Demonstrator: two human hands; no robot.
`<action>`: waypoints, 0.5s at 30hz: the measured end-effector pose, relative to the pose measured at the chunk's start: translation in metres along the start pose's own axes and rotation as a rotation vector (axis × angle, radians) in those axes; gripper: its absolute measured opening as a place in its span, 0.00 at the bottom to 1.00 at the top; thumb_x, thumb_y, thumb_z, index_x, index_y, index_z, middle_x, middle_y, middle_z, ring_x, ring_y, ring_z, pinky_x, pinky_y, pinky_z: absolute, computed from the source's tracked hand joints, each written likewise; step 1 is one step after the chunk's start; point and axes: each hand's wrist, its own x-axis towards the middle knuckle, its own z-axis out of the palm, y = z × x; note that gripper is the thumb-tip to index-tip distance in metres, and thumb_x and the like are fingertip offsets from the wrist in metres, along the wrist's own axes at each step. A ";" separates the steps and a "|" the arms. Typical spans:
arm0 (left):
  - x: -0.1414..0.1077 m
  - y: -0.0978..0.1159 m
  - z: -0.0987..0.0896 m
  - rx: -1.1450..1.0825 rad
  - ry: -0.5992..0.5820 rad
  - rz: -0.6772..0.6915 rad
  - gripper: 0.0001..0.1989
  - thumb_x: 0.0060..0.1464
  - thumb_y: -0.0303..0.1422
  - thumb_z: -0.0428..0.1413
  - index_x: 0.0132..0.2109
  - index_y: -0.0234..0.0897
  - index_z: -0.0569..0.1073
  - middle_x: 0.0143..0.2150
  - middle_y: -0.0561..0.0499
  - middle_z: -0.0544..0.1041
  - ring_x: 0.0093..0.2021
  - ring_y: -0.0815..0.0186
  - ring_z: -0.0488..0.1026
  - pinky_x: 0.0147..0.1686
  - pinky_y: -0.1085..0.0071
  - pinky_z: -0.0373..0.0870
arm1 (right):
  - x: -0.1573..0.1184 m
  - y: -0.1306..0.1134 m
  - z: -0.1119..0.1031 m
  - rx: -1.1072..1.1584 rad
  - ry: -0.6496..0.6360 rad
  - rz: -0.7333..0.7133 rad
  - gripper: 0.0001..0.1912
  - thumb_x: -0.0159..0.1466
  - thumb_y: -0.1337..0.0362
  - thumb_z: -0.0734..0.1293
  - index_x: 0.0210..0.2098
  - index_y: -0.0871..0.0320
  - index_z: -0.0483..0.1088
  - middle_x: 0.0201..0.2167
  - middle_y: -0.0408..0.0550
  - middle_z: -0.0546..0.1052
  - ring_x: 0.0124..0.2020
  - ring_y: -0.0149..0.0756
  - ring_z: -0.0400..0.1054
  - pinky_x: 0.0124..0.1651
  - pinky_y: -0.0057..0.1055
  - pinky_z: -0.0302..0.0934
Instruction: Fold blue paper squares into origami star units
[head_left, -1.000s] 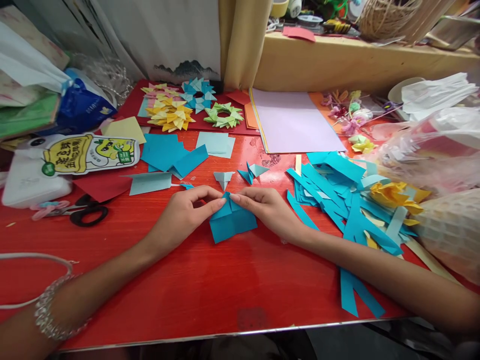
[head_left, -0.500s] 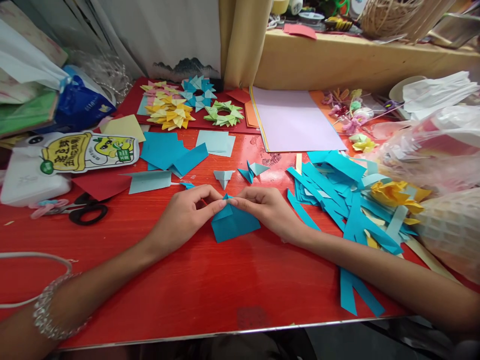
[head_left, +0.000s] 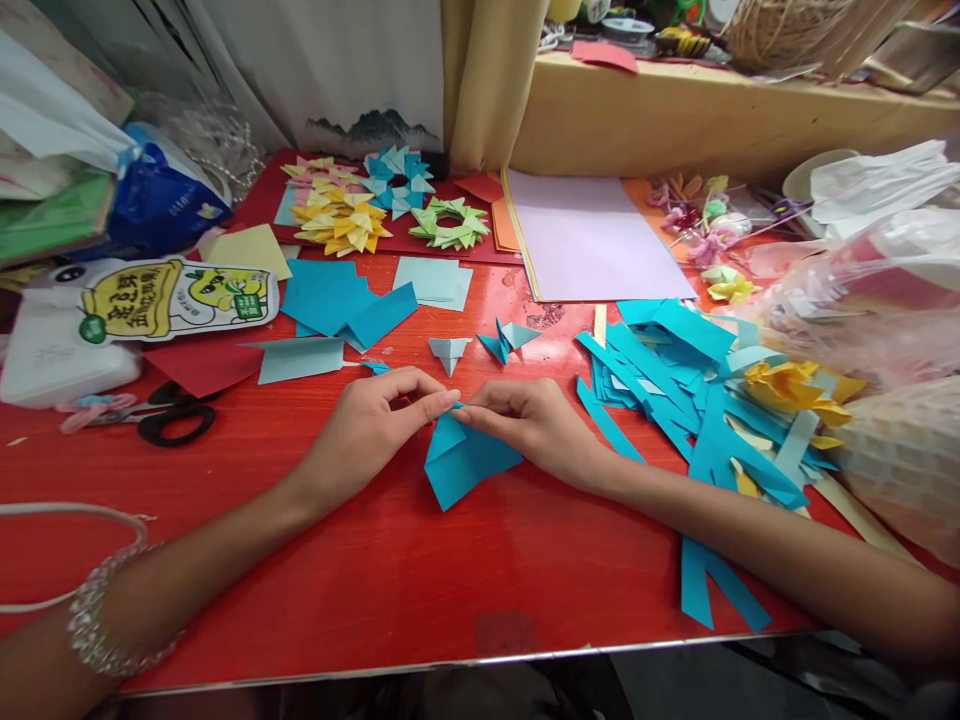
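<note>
A partly folded piece of blue paper (head_left: 466,462) hangs from the fingertips of both hands, over the red table (head_left: 360,590). My left hand (head_left: 390,412) pinches its top edge between thumb and fingers. Close beside it, my right hand (head_left: 521,420) grips the same top edge, the thumbs nearly meeting. Just beyond the fingers lie a pale blue folded piece (head_left: 450,353) and a two-tone blue folded piece (head_left: 508,340). Behind my left hand, a small blue folded tip (head_left: 376,368) shows in part.
Blue paper strips (head_left: 652,370) are heaped to the right. Black-handled scissors (head_left: 176,420) lie at the left, near a snack pouch (head_left: 176,300). Blue sheets (head_left: 326,298), folded paper rings (head_left: 448,224) and a stack of lilac paper (head_left: 592,235) lie toward the back.
The blue paper has tilted in my fingers, and its lower corner now points further down toward the table's front edge. Both hands stay in nearly the same place.
</note>
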 end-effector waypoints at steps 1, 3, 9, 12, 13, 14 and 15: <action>0.000 0.000 0.000 -0.020 0.007 -0.009 0.11 0.54 0.39 0.55 0.29 0.37 0.73 0.27 0.56 0.72 0.29 0.72 0.66 0.30 0.78 0.63 | 0.000 0.000 0.000 0.002 -0.005 -0.001 0.16 0.62 0.56 0.64 0.26 0.63 0.69 0.21 0.41 0.64 0.23 0.24 0.53 0.24 0.23 0.47; -0.001 0.000 0.001 -0.059 0.017 -0.025 0.11 0.54 0.39 0.55 0.29 0.37 0.73 0.27 0.56 0.72 0.30 0.71 0.66 0.31 0.78 0.64 | 0.000 -0.001 0.000 0.013 -0.012 0.003 0.16 0.62 0.55 0.64 0.25 0.63 0.68 0.21 0.40 0.63 0.23 0.24 0.53 0.24 0.23 0.48; 0.002 -0.001 -0.001 -0.005 0.035 -0.053 0.15 0.56 0.43 0.51 0.30 0.38 0.73 0.29 0.55 0.74 0.31 0.69 0.68 0.32 0.76 0.64 | 0.000 0.000 0.000 0.079 0.003 0.029 0.19 0.61 0.54 0.63 0.22 0.61 0.62 0.20 0.39 0.59 0.23 0.23 0.50 0.23 0.24 0.45; 0.002 0.001 -0.003 0.042 -0.013 -0.037 0.14 0.55 0.43 0.51 0.29 0.38 0.72 0.26 0.55 0.72 0.28 0.70 0.67 0.29 0.76 0.63 | 0.001 0.001 0.000 0.096 0.046 0.052 0.20 0.61 0.52 0.63 0.21 0.61 0.60 0.20 0.39 0.58 0.23 0.24 0.49 0.22 0.24 0.43; 0.002 0.002 -0.004 0.052 -0.043 -0.030 0.14 0.54 0.42 0.53 0.29 0.37 0.72 0.26 0.56 0.72 0.28 0.71 0.66 0.28 0.77 0.62 | 0.001 0.001 0.000 0.095 0.061 0.058 0.20 0.61 0.52 0.62 0.22 0.60 0.60 0.20 0.39 0.57 0.23 0.24 0.49 0.22 0.25 0.43; 0.002 0.002 -0.004 0.061 -0.070 -0.028 0.13 0.53 0.41 0.54 0.28 0.37 0.72 0.26 0.56 0.72 0.27 0.71 0.66 0.28 0.77 0.62 | 0.001 0.001 0.000 0.098 0.072 0.063 0.20 0.62 0.51 0.62 0.22 0.60 0.60 0.21 0.39 0.56 0.23 0.24 0.48 0.23 0.25 0.43; 0.002 0.002 -0.005 0.066 -0.091 -0.030 0.12 0.53 0.41 0.54 0.28 0.37 0.72 0.26 0.56 0.72 0.27 0.71 0.66 0.28 0.77 0.62 | 0.001 0.001 0.000 0.103 0.077 0.064 0.20 0.62 0.51 0.62 0.22 0.60 0.60 0.21 0.39 0.56 0.23 0.24 0.48 0.23 0.25 0.43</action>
